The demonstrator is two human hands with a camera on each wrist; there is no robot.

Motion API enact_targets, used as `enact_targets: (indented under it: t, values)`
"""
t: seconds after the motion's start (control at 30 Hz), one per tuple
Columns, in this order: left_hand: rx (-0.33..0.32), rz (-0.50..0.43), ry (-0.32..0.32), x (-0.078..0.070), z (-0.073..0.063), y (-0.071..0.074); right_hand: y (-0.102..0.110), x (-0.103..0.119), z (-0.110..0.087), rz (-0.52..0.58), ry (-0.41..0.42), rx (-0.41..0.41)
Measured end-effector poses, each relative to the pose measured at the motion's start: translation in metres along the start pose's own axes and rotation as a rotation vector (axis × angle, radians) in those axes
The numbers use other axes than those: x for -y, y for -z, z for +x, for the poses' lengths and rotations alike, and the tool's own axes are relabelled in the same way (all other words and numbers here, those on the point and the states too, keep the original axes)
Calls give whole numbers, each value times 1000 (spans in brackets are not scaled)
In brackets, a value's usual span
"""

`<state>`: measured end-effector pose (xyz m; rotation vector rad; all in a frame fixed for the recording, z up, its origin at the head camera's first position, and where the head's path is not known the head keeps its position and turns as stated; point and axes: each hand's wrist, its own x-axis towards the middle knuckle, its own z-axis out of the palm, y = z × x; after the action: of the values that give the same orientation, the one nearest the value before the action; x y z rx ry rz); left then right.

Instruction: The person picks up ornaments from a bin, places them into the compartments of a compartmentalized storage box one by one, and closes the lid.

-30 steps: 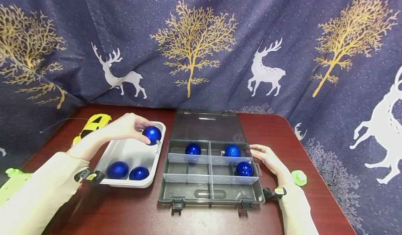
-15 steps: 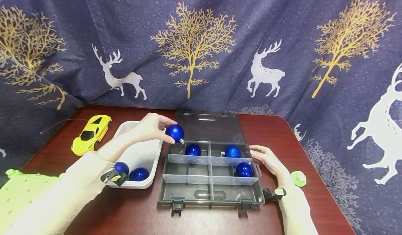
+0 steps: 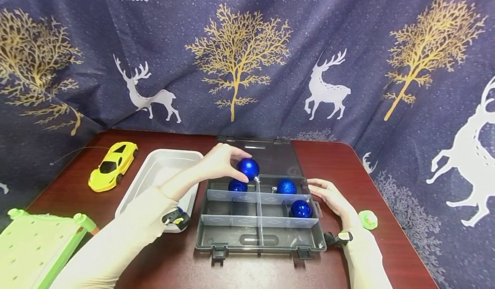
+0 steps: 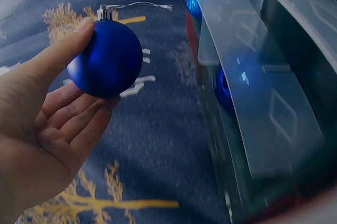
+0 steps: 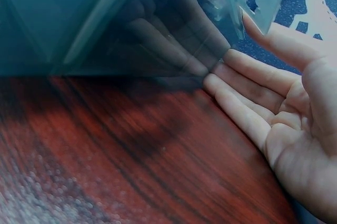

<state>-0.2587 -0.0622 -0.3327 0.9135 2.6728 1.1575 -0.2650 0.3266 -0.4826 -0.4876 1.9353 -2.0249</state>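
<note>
My left hand (image 3: 223,163) pinches a matte blue Christmas ball (image 3: 248,169) between thumb and fingers, above the back row of a clear grey divided box (image 3: 228,233). In the left wrist view the ball's silver cap and string (image 4: 138,6) show. Partly behind it, a shiny blue ball (image 3: 237,186) lies in the back left compartment. A glittery ball (image 3: 287,187) sits in the back right one, and another shiny ball (image 3: 300,208) in the middle row at right. With straight fingers, my right hand (image 3: 331,198) touches the box's right side; the right wrist view shows its fingertips against the wall.
A white tray (image 3: 133,181) stands left of the box, partly covered by my left arm. Behind it to the left is a yellow toy car (image 3: 113,166). A green perforated stand (image 3: 36,246) occupies the front left, and a small green toy (image 3: 368,219) lies beside my right wrist.
My left hand has carried the matte blue ball rightward from over the white tray to over the box. The right hand has stayed at the box's side.
</note>
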Motion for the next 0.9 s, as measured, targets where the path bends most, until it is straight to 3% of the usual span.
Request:
enact_targets:
  t: [0.23, 0.5, 0.9]
  values:
    - [46, 6, -55, -18, 14, -24, 1, -1, -1, 4, 4, 1]
    - [75, 18, -100, -24, 19, -49, 0, -2, 0, -20, -5, -23]
    - [88, 93, -47, -24, 18, -72, 0, -1, -1, -22, -8, -31]
